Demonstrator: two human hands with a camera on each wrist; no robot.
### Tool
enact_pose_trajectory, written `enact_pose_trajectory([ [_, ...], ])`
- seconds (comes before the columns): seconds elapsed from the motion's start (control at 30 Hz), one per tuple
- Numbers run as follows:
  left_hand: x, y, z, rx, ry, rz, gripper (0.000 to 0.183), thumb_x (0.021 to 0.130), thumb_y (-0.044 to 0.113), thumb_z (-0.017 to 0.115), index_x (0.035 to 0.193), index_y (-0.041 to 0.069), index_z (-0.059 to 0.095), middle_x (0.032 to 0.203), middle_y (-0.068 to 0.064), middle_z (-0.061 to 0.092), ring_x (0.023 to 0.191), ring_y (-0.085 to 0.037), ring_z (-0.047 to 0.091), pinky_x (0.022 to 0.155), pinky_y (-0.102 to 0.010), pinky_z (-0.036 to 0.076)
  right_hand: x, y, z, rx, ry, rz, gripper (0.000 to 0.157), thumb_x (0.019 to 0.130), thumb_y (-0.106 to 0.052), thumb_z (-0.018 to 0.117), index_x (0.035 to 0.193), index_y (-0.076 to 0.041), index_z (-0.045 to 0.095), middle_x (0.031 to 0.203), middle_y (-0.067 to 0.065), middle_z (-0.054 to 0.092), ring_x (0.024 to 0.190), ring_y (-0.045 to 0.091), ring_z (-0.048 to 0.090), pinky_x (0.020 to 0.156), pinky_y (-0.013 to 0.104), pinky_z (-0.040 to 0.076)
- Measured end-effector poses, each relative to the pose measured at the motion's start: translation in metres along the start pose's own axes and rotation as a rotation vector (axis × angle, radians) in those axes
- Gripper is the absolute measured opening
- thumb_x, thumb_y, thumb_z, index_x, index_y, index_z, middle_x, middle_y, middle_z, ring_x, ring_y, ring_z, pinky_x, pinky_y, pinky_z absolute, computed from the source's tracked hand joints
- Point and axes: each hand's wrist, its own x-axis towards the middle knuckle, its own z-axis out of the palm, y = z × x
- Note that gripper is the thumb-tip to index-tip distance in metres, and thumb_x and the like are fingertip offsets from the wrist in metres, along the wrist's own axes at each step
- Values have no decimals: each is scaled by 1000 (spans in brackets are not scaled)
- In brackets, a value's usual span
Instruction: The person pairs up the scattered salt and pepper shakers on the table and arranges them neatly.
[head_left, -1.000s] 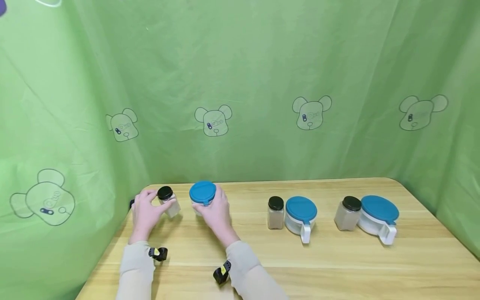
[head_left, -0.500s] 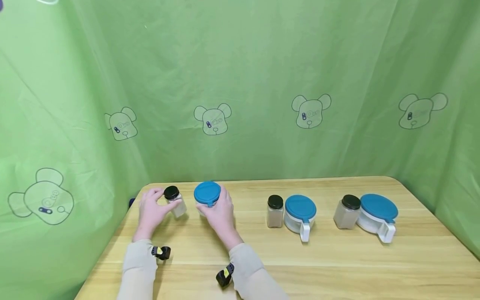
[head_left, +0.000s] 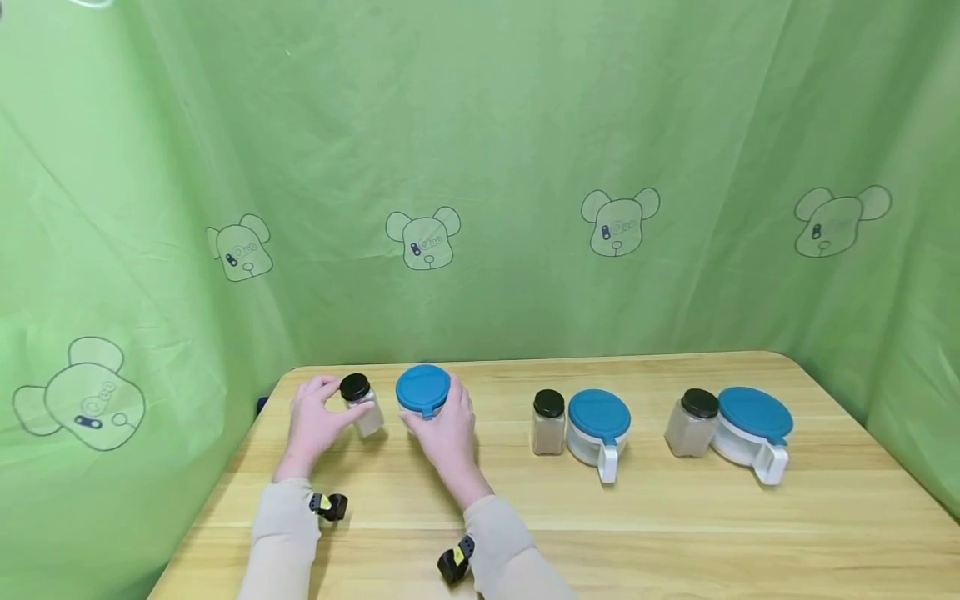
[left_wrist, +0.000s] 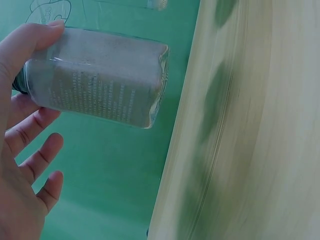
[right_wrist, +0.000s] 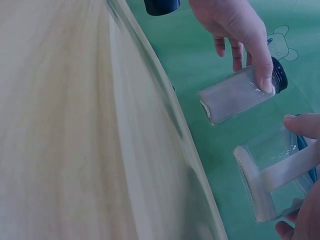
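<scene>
My left hand [head_left: 313,423] pinches a spice jar [head_left: 368,419] with a black lid, thumb on one side and fingers on the other. The left wrist view shows the clear square-sided jar [left_wrist: 100,77], filled with pale powder, raised off the table and tilted. My right hand [head_left: 450,435] grips a seasoning pot [head_left: 423,387] by its sides near the blue lid. Seen from the right wrist, this clear pot [right_wrist: 272,175] has a white handle and a little white content at the bottom, and it too hangs above the table. A gap separates jar and pot.
Right of my hands a second black-lidded jar [head_left: 548,423] stands beside a blue-lidded pot [head_left: 598,414]. Farther right are another jar [head_left: 691,423] and another blue-lidded pot [head_left: 754,414], close together. A green curtain [head_left: 495,283] hangs behind the wooden table [head_left: 645,542].
Both hands have shifted slightly to the right, carrying the spice jar and the seasoning pot with them. The jars and pots on the right stay where they stood.
</scene>
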Motion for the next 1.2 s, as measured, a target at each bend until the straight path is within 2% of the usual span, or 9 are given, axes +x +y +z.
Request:
enact_pose_trajectory([
  [0.63,0,10,10,-76,-87,26,69,69,34,87,122,-3,64,121,-16,60,119,-34,43,106,-53,30,-5,10,-17,12,51,22,91,65,-33,90,139,-8,43,135,17,53,125,35,52,105,54,44],
  [0.9,-1,15,15,-95,-91,61,66,68,33,88,120,-1,66,119,-15,61,117,-34,45,103,-54,33,-7,14,-24,-3,72,46,91,63,-34,91,137,-12,43,135,16,53,125,35,53,103,54,45],
  [1.2,-2,20,19,-110,-120,84,64,69,33,88,118,-1,67,120,-14,61,118,-34,45,103,-55,36,-9,19,-29,22,102,51,93,63,-31,91,140,-9,42,138,17,51,129,36,50,106,55,42],
])
